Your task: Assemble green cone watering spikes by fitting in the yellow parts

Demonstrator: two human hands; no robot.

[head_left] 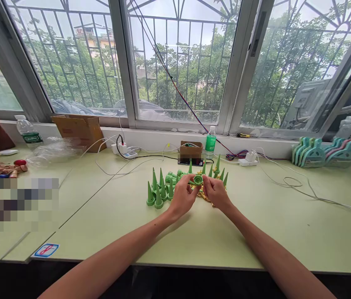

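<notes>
My left hand [184,194] is closed around a green plastic spike [198,180], whose round open end faces up toward me. Close against the rim is my right hand [216,192], its fingers pinched; what is between them, if anything, is hidden. To the left of my hands, several green cone-shaped spikes [158,197] stand on their ribbed round bases. Others lie on their sides or stand behind my hands. Small yellow pieces [204,198] lie in a pile beneath and behind my hands, partly covered by them.
At the back stand a small cardboard box [190,148], a green-labelled bottle [210,142] and power strips [248,161] with loose cables. Teal plastic items [312,153] stand at the right. A larger carton [80,129] and another bottle [28,132] are at the left, before the window.
</notes>
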